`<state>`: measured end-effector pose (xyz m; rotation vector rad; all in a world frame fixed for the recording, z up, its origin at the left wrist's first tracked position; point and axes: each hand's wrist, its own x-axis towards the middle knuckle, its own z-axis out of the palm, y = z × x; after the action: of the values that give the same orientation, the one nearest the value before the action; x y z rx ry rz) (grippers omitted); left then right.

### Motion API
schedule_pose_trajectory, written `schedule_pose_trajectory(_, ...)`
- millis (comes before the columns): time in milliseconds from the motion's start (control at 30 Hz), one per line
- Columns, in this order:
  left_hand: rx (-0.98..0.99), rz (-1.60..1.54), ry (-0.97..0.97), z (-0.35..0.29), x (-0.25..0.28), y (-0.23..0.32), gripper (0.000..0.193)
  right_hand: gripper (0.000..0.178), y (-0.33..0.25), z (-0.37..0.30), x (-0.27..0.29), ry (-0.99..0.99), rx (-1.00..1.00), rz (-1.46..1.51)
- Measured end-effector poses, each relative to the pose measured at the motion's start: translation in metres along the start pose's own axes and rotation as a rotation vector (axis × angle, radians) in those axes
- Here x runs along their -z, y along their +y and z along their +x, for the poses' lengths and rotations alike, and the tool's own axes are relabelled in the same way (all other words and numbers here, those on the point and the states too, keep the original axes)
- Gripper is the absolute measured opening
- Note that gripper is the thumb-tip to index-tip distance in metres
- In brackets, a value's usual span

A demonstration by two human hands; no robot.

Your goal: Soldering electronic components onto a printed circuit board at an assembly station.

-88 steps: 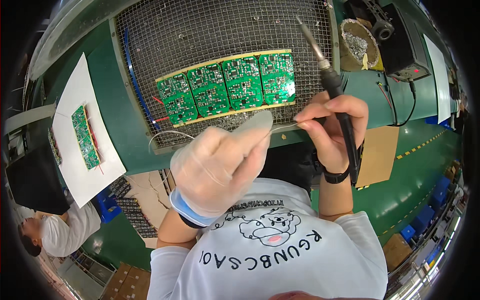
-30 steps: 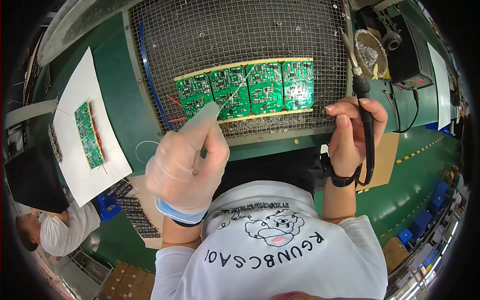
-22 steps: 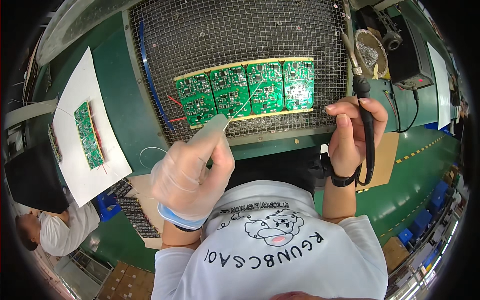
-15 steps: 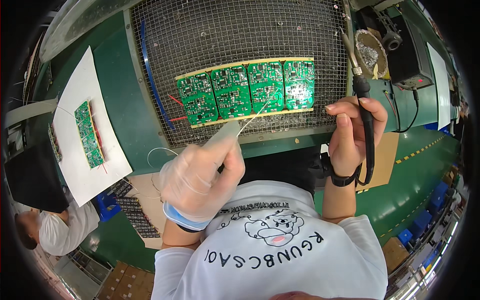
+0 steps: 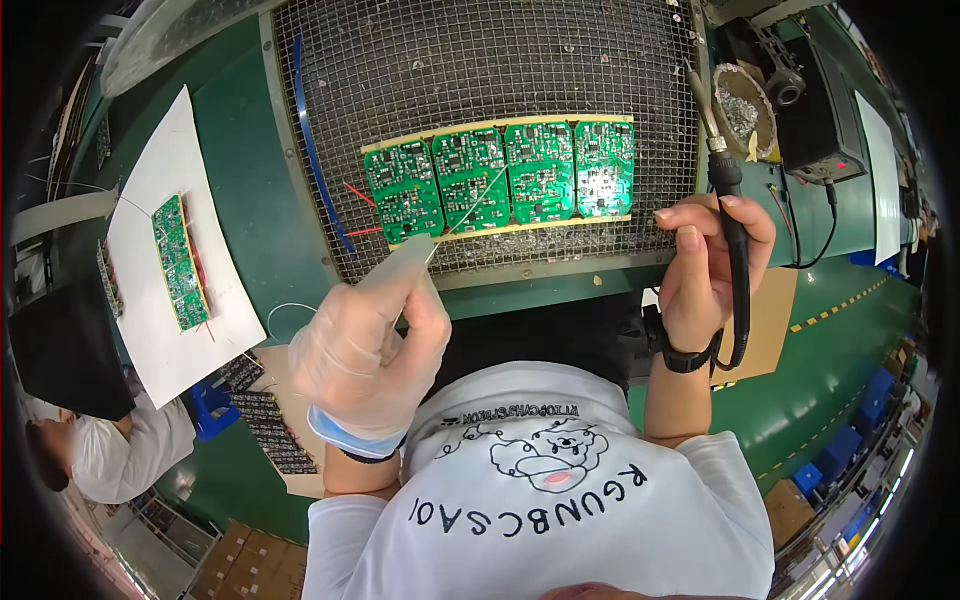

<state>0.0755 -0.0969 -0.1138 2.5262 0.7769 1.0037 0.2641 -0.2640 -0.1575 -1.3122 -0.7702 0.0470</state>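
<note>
A panel of green circuit boards (image 5: 541, 178), joined between pale strips, lies on a metal mesh. In a thin translucent glove, my left hand (image 5: 362, 348) pinches a length of solder wire (image 5: 465, 214). Its free end reaches over the second board from the left; whether it touches the board I cannot tell. A loop of the wire trails to the left of the hand. My right hand (image 5: 712, 262) holds the black handle of a soldering iron (image 5: 735, 240) at the panel's right. The iron's metal tip points away from me, off the boards.
Beyond my right hand stand a bowl of silvery scraps (image 5: 742, 112) and a black box (image 5: 822, 120) with a red light. On the left, another green board strip (image 5: 180, 262) lies on a white sheet (image 5: 222, 330). A blue strip (image 5: 306, 150) lies on the mesh. A person (image 5: 130, 450) sits at lower left.
My left hand has moved left and slightly down, taking the solder wire from the third board to the second. The panel appears slightly farther right. My right hand and the iron have barely moved.
</note>
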Motion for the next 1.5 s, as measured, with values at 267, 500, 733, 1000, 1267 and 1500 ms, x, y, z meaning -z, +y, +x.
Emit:
schedule_pose_trajectory(267,0.078,-0.046,-0.027,0.000,0.006,-0.002,0.031,0.037,0.000,-0.001,-0.001,0.007,-0.003,-0.016)
schedule_pose_trajectory(500,0.108,-0.117,0.043,0.004,0.000,-0.006,0.032,0.036,0.000,-0.002,0.000,0.012,0.009,-0.025)
schedule_pose_trajectory(733,-0.003,-0.014,0.021,0.011,-0.004,-0.008,0.031,0.033,0.004,0.000,0.001,-0.004,0.044,0.013)
schedule_pose_trajectory(1000,0.143,-0.165,0.118,0.008,-0.004,-0.015,0.031,0.034,0.006,0.000,0.001,-0.027,0.076,-0.049)
schedule_pose_trajectory(1267,0.130,-0.112,0.071,0.006,0.008,-0.017,0.032,0.045,-0.020,-0.012,-0.002,0.096,-0.076,0.024)
schedule_pose_trajectory(1500,0.100,-0.110,0.072,0.006,0.002,-0.020,0.033,0.036,-0.068,-0.005,-0.031,-0.359,0.135,-0.501)
